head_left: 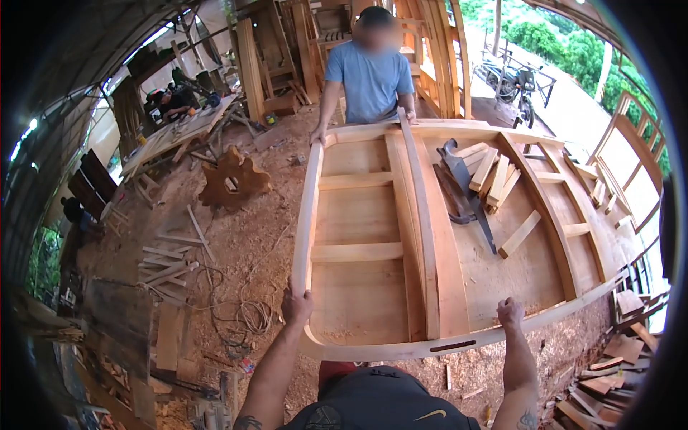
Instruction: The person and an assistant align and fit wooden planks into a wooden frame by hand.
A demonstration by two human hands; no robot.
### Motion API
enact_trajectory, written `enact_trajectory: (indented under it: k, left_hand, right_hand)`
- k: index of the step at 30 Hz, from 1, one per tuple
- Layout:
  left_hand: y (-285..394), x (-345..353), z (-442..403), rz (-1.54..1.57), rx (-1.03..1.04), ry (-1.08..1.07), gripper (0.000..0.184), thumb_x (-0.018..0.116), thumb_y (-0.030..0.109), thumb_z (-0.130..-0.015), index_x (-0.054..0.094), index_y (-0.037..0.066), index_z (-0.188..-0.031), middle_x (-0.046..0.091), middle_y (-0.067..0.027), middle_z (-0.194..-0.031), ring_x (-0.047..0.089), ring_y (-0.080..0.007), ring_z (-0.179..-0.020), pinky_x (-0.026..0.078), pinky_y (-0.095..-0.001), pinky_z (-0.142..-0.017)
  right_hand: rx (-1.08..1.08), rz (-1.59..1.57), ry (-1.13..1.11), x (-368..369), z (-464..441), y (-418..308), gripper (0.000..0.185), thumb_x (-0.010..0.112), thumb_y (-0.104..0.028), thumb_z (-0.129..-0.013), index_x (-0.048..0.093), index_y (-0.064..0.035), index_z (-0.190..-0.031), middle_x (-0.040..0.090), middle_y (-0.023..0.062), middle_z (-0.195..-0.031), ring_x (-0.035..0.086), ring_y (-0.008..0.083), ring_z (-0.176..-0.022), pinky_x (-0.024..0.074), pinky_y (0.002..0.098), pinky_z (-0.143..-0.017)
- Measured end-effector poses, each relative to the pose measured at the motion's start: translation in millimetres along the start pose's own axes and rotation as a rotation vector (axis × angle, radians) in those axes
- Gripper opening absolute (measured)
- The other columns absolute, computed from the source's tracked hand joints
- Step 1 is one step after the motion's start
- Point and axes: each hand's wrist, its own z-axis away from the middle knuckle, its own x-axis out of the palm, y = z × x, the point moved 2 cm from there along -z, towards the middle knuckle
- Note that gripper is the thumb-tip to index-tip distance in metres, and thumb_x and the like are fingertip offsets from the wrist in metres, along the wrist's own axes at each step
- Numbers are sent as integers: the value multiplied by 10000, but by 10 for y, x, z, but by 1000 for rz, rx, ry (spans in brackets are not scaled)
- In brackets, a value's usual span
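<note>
My left hand (297,307) is closed round the left side rail of a large wooden frame (306,222), near its rounded front corner. My right hand (510,313) makes a fist over the panel, just inside the near rail; nothing shows in it. A long loose-looking wooden strip (421,222) runs lengthwise across the frame, away from me. At the far end, a co-worker (369,79) in a blue shirt has one hand on the far left corner and the other at that strip's end. A handsaw (473,201) lies on the right panel.
Short wooden blocks (494,175) are piled beside the saw, and one block (519,234) lies apart. Scrap wood (609,373) is heaped at the right. A coiled cord (252,315) and sticks (168,265) lie on the sawdust floor. A workbench (175,136) stands at back left.
</note>
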Motion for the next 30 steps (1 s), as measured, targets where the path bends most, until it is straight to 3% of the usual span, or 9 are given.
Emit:
enact_trajectory:
  k: [12,20,30]
  left_hand:
    - [-43,32,-2,-1,-5,-20,783,637,302,-856,230,155,-1508,582,-272,-1168,621,-459,-1020,514,-535,-865]
    - [-72,97,-3,62,15,35,787,647,300,-856,256,133,-1518,564,-277,-1239,614,-463,-1052,510,-531,-886]
    - [34,-15,22,48,11,-7,749,613,288,-859,287,130,-1515,548,-277,-1295,600,-450,-1112,491,-521,-944]
  right_hand:
    - [-10,9,-25,-40,8,-22,378,487,-328,-908,703,-17,-909,698,249,-915,662,409,-924,496,493,-883]
    - [35,8,0,107,-48,68,329,516,-335,-872,716,-74,-897,708,212,-911,667,379,-934,506,477,-872]
    - [62,-55,-96,-184,53,-109,374,495,-315,-851,718,-25,-930,704,230,-992,666,375,-987,505,458,-921]
